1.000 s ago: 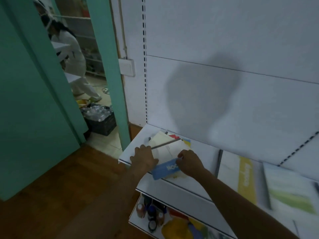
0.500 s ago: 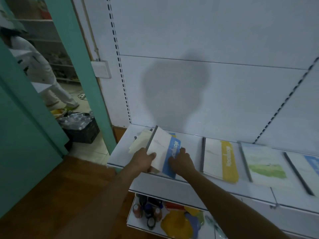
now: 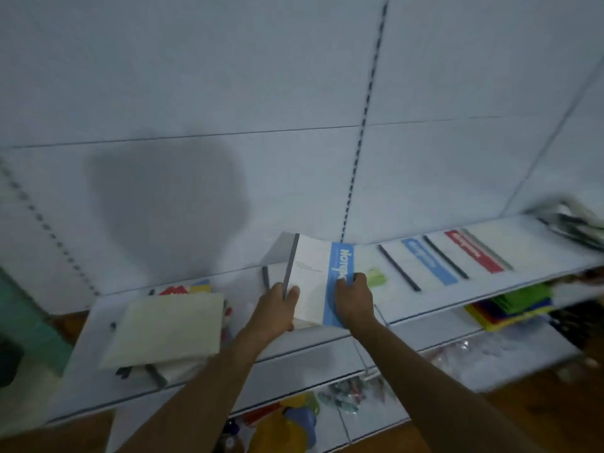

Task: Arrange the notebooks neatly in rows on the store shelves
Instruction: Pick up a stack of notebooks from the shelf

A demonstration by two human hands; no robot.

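Observation:
Both my hands hold a white notebook with a blue band [image 3: 313,276] tilted above the white shelf [image 3: 425,302]. My left hand [image 3: 277,308] grips its grey spine edge, and my right hand [image 3: 354,299] grips the blue-band side near the lower corner. A loose pile of notebooks [image 3: 166,328] with a pale cover on top lies at the shelf's left end. To the right lie flat a green-marked notebook [image 3: 376,277], a blue-band notebook [image 3: 428,261] and a red-band notebook [image 3: 474,248], side by side in a row.
A blurred heap of notebooks [image 3: 575,223] sits at the shelf's far right end. Lower shelves hold coloured paper stacks [image 3: 513,308], small bottles and yellow and blue items [image 3: 294,426]. The white back panel [image 3: 294,93] rises behind the shelf.
My view has swung right, past the doorway. Both hands have lifted the blue-band notebook off the left pile and carried it to the right along the shelf.

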